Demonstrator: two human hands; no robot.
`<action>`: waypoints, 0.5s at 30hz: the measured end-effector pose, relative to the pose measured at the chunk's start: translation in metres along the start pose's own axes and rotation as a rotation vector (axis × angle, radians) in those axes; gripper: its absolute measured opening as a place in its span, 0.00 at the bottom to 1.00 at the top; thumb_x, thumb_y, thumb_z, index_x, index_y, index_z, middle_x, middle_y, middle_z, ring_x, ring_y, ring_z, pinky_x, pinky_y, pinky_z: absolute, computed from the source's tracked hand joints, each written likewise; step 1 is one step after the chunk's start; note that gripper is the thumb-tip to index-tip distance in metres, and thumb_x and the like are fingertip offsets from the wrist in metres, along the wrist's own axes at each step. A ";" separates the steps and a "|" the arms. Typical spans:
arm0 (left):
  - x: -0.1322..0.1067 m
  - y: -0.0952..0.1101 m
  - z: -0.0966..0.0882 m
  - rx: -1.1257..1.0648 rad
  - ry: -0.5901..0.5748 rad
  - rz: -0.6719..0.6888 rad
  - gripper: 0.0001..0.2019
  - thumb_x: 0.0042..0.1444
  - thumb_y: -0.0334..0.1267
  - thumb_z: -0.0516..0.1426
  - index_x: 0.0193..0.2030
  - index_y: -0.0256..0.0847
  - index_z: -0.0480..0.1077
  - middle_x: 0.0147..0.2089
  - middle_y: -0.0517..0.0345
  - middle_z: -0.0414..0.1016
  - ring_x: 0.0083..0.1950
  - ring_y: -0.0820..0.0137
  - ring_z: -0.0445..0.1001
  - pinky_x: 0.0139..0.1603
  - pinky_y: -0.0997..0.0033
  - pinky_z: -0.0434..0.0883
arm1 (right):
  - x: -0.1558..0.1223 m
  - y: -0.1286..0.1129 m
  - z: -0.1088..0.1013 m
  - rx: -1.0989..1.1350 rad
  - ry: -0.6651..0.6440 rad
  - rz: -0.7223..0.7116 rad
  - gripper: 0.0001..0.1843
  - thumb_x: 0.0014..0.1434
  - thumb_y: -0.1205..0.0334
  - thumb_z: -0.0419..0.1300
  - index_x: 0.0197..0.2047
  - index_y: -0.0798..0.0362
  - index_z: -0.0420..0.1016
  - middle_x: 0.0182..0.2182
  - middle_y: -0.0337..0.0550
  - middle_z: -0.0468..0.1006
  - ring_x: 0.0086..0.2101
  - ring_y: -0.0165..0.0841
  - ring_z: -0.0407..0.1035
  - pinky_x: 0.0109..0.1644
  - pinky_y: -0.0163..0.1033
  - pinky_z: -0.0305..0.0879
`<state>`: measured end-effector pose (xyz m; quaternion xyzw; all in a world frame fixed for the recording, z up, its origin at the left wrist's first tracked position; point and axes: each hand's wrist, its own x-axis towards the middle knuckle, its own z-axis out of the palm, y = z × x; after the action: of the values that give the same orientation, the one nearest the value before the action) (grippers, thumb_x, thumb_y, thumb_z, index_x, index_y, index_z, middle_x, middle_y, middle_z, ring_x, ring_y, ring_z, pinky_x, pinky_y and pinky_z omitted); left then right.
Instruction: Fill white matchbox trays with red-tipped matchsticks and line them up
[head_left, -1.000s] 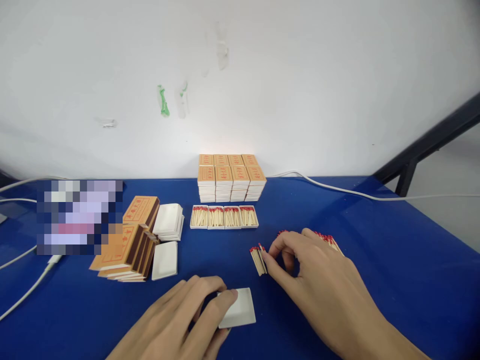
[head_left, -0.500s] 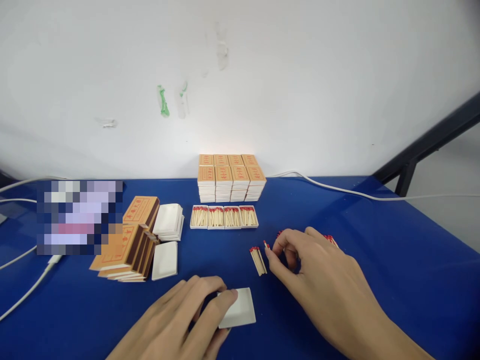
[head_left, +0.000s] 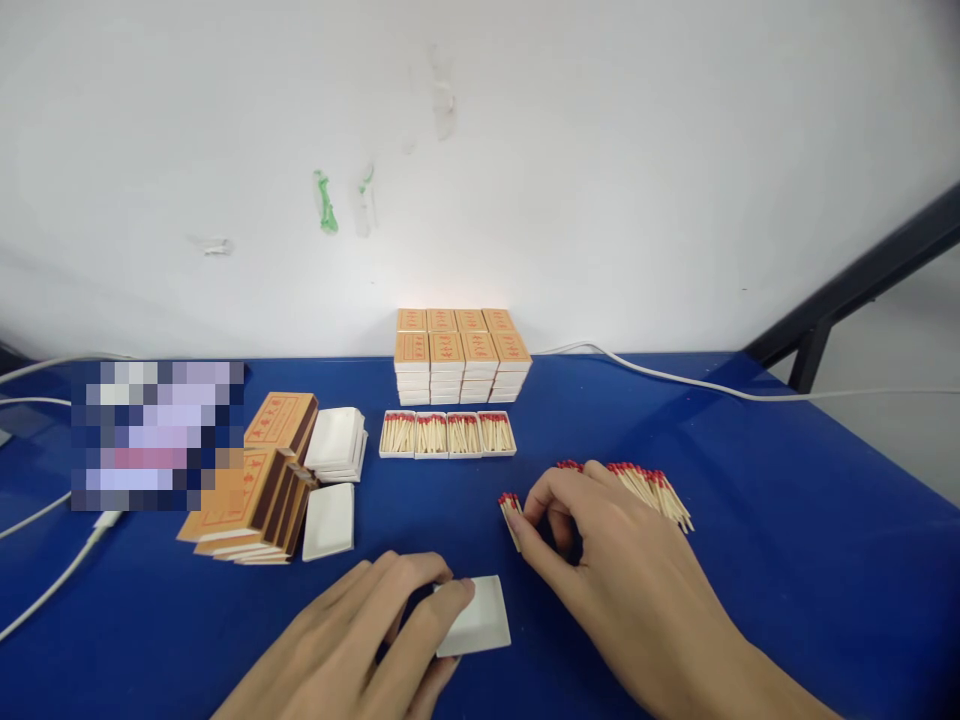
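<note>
My left hand (head_left: 379, 625) grips a white matchbox tray (head_left: 486, 615) near the front of the table, with fingers over its left side and the thumb below. Nothing lies inside the visible part of the tray. My right hand (head_left: 619, 565) is to the right, its thumb and forefinger closed at a small row of red-tipped matches (head_left: 509, 503). The fingers hide much of that row. Behind this hand spreads a larger pile of matches (head_left: 649, 487), partly covered by it.
Four-abreast stacked matchboxes (head_left: 463, 350) stand against the wall. Before them lie several trays filled with matches (head_left: 448, 435). At left are orange matchbox sleeves (head_left: 247, 490), white trays (head_left: 334, 440), a blurred-out device (head_left: 157, 430) and white cables (head_left: 660, 378).
My right hand has moved left from beside the small row of matches onto it, uncovering more of the pile behind. My left hand and the tray have stayed put.
</note>
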<state>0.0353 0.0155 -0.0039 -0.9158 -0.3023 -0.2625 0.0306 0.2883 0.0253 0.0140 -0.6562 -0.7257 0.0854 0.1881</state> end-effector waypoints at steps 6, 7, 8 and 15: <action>-0.001 -0.001 0.000 -0.005 -0.011 0.012 0.14 0.83 0.35 0.47 0.62 0.42 0.72 0.53 0.56 0.86 0.45 0.64 0.89 0.46 0.66 0.86 | 0.002 0.001 -0.002 -0.005 -0.018 0.027 0.21 0.75 0.49 0.63 0.30 0.45 0.69 0.24 0.36 0.73 0.32 0.40 0.72 0.34 0.46 0.61; -0.001 -0.001 0.000 -0.004 -0.018 0.010 0.14 0.83 0.35 0.47 0.62 0.42 0.72 0.52 0.56 0.86 0.45 0.64 0.89 0.46 0.66 0.86 | 0.003 0.001 -0.003 -0.006 -0.019 0.036 0.21 0.74 0.48 0.63 0.30 0.45 0.70 0.24 0.36 0.74 0.32 0.40 0.71 0.34 0.46 0.61; -0.001 -0.001 0.001 -0.004 -0.024 0.011 0.14 0.83 0.35 0.47 0.62 0.42 0.72 0.52 0.56 0.86 0.45 0.64 0.89 0.46 0.66 0.86 | 0.003 0.001 -0.003 -0.005 -0.021 0.047 0.20 0.74 0.48 0.64 0.30 0.45 0.71 0.24 0.36 0.74 0.31 0.39 0.71 0.34 0.46 0.60; 0.000 -0.001 0.001 0.007 -0.013 0.014 0.14 0.84 0.35 0.46 0.62 0.43 0.72 0.53 0.56 0.86 0.46 0.64 0.89 0.46 0.66 0.86 | 0.005 0.003 -0.002 0.005 -0.020 0.068 0.18 0.74 0.49 0.65 0.32 0.45 0.73 0.24 0.35 0.74 0.33 0.40 0.72 0.35 0.45 0.61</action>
<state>0.0350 0.0160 -0.0046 -0.9195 -0.2969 -0.2555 0.0337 0.2912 0.0300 0.0155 -0.6791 -0.7047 0.0998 0.1795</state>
